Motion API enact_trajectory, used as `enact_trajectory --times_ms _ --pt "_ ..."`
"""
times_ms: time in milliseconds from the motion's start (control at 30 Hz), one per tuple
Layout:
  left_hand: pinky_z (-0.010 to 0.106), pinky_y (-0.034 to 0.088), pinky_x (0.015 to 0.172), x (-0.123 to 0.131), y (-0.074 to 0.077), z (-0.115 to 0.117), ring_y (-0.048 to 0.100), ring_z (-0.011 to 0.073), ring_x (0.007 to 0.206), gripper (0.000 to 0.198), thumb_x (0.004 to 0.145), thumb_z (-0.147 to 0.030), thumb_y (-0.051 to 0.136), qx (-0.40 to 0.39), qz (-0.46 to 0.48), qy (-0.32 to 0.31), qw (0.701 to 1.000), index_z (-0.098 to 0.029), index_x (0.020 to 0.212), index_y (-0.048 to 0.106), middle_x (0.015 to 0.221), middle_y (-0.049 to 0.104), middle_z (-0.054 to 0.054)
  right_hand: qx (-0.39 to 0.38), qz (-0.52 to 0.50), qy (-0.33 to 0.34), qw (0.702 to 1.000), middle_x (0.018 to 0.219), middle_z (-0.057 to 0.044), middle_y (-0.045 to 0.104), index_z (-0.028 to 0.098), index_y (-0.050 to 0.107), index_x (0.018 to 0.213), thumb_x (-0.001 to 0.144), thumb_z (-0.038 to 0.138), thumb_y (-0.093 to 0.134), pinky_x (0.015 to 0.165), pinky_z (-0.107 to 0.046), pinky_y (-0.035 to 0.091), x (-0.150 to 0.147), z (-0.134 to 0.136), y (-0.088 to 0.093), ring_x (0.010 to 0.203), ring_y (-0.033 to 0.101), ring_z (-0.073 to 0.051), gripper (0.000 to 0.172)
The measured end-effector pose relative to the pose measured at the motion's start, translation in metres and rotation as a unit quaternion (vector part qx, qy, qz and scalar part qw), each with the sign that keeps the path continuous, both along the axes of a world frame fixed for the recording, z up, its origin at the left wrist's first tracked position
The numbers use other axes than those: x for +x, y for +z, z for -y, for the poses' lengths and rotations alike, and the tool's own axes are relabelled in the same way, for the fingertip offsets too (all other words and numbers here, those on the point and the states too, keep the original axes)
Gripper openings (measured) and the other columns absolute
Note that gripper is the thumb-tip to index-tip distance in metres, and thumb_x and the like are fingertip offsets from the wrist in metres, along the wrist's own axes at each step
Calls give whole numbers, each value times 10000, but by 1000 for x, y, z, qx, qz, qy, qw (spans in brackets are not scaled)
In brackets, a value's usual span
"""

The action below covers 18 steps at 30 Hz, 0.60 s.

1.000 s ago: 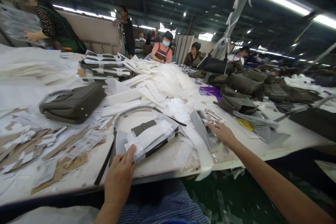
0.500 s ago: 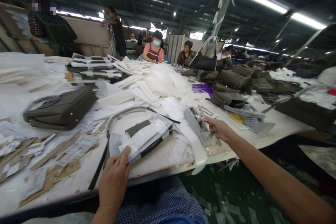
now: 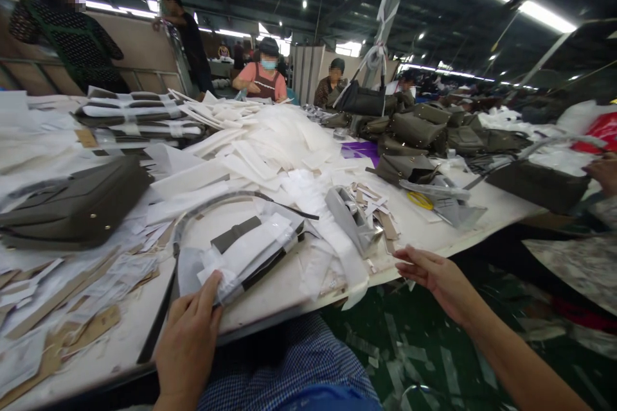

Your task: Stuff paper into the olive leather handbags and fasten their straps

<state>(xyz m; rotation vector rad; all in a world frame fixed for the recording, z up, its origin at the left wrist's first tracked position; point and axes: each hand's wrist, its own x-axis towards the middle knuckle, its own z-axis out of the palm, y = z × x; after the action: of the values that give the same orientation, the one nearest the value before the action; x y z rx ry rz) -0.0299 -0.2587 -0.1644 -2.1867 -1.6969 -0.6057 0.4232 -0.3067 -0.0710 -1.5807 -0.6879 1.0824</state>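
My left hand (image 3: 190, 327) grips the near left end of a handbag (image 3: 236, 234) partly wrapped in white paper, its fingers pressing on the paper. The bag lies flat on the table, its long handle (image 3: 212, 202) arching behind it. Off the table's front edge is my right hand (image 3: 431, 273), with thumb and fingertips drawn close together; whatever may be between them is too small to make out. A grey tape dispenser (image 3: 349, 218) stands just left of and behind the right hand, apart from it.
A dark olive handbag (image 3: 87, 202) lies at left, behind cardboard and paper scraps (image 3: 81, 308). White padding sheets (image 3: 279, 135) heap up mid-table. Yellow-handled scissors (image 3: 421, 200) and piled bags (image 3: 419, 131) are at right. Co-workers stand or sit beyond; another person's hand (image 3: 605, 170) shows far right.
My right hand has drawn back from the tape dispenser toward me, past the table's edge. My left hand stays on the wrapped handbag. The view has turned slightly right.
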Motion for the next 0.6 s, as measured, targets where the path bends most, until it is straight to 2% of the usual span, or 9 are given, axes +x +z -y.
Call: enact_trajectory --times_ms 167,233,300,367,433,533,600 --pt "322 450 874 1 5 1 547 245 964 522 954 -200 505 -6 -11 8 1000 -167 1464 401 965 667 78 -19 27 -3 999 880 -78 737 158 764 912 627 528 846 606 -230 562 10 -6 -43 610 630 -119 475" --pt "327 450 877 1 5 1 546 250 967 526 952 -202 511 -4 -14 7 1000 -166 1464 401 960 667 80 -19 102 22 994 815 -60 725 157 763 903 679 552 788 562 -240 532 19 -14 -55 548 582 -109 455" --pt "329 451 877 1 5 1 546 252 965 529 945 -202 524 -3 -13 8 1000 -166 1460 408 959 668 80 -42 228 60 971 739 -51 718 161 763 860 760 562 690 547 -263 510 31 -20 -61 514 571 -126 419" --pt "330 454 875 1 4 2 547 252 958 528 943 -202 530 -3 -12 7 1000 -169 1457 414 960 667 80 -56 382 102 917 696 -45 719 184 764 847 844 522 581 594 -291 513 43 -22 -58 552 618 -165 384" --pt "335 457 871 1 4 2 549 252 951 526 944 -206 528 -2 -7 5 1000 -171 1457 415 962 667 82 -29 531 154 833 778 -50 744 212 765 905 900 431 508 675 -311 519 51 -18 -45 691 683 -210 338" --pt "344 461 858 0 3 2 551 256 945 537 941 -215 537 -2 7 5 1000 -176 1461 410 970 671 84 37 681 256 685 974 -62 746 236 739 1016 929 267 460 703 -302 498 51 -12 -10 863 697 -237 295" --pt "349 462 854 0 3 1 550 257 937 539 938 -213 540 -5 15 1 1000 -178 1460 413 983 677 84 70 726 326 601 992 -58 738 243 720 1048 927 180 446 670 -282 471 40 -14 18 854 690 -225 307"
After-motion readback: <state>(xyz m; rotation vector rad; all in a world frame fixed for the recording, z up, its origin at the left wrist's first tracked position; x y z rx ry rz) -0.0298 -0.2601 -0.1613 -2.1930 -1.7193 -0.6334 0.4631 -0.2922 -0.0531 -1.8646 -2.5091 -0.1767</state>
